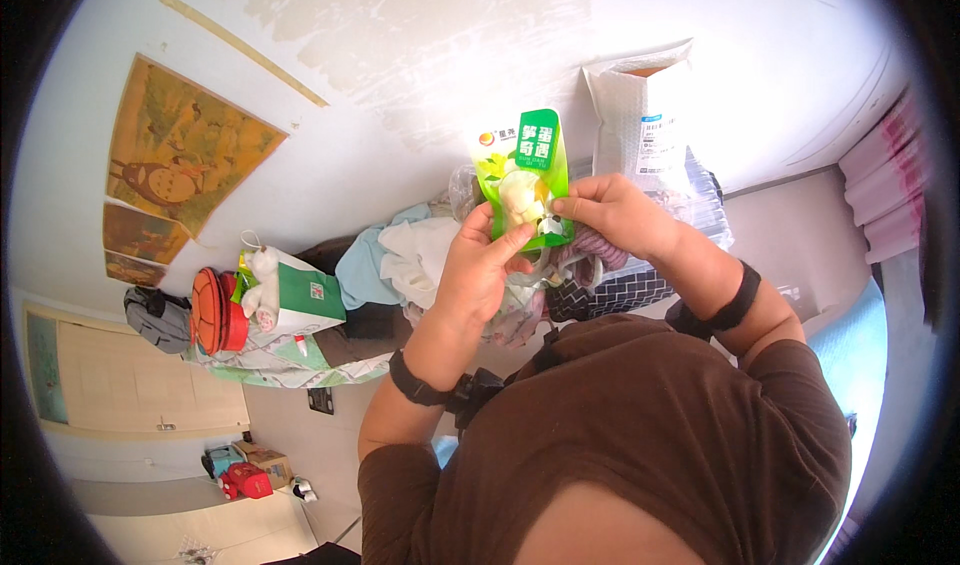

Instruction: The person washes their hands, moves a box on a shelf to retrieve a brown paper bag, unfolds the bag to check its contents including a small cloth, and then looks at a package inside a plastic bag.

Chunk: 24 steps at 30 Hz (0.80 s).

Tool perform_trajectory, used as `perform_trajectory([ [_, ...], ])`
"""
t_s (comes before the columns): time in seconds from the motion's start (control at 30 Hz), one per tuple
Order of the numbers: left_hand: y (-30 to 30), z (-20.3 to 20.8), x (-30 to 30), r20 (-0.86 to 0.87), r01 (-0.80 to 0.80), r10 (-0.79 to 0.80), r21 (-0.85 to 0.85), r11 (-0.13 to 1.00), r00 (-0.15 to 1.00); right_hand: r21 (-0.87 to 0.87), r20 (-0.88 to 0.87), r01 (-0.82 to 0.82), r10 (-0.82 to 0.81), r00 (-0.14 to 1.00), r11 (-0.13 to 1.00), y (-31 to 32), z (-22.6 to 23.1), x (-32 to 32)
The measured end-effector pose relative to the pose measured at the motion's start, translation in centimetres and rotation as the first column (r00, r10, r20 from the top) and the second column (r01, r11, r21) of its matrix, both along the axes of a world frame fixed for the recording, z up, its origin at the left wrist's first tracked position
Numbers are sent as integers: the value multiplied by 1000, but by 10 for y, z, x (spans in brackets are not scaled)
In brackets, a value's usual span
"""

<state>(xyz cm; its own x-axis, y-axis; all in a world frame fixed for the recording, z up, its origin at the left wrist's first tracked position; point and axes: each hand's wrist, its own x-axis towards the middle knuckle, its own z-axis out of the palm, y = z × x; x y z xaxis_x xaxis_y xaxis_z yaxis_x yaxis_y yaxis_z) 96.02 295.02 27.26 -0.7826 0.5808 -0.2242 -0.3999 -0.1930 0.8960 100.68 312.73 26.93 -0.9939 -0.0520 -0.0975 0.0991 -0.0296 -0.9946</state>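
A green and white food pouch (pixel 515 187), printed with a picture of pale food pieces, is held upright in front of me. My left hand (pixel 478 263) pinches its lower left edge, thumb across the front. On the lower right edge my right hand (pixel 615 213) is closed, with the thumb on the printed face and the other fingers partly hidden behind. Beneath the pouch, crumpled clear plastic and a mauve knitted thing (pixel 600 250) show in part.
Behind my right hand stands a white padded mailer (pixel 640 130) against the wall. To the left lie white cloth (pixel 415 255) and light blue cloth (pixel 368 275), then a green and white box (pixel 308 293), a red round bag (pixel 215 310) and a grey backpack (pixel 157 317).
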Motion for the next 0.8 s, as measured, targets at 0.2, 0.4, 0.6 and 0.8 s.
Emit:
perform_trajectory([
  [0.2, 3, -2, 6, -85, 30, -29, 6, 1000, 996, -176, 109, 34, -15, 994, 984, 0, 4, 0],
  [0.4, 6, -7, 7, -288, -24, -4, -92, 995, 958, -211, 175, 50, -13, 985, 976, -1, 3, -1],
  [0.6, 4, -12, 11, -289, -28, 15, -43, 999, 957, -199, 163, 28, 5, 987, 980, -2, -8, -2],
  [0.8, 2, -16, 14, -131, -72, 72, 10, 997, 989, -120, 126, 1, 14, 992, 993, -4, -14, -1],
])
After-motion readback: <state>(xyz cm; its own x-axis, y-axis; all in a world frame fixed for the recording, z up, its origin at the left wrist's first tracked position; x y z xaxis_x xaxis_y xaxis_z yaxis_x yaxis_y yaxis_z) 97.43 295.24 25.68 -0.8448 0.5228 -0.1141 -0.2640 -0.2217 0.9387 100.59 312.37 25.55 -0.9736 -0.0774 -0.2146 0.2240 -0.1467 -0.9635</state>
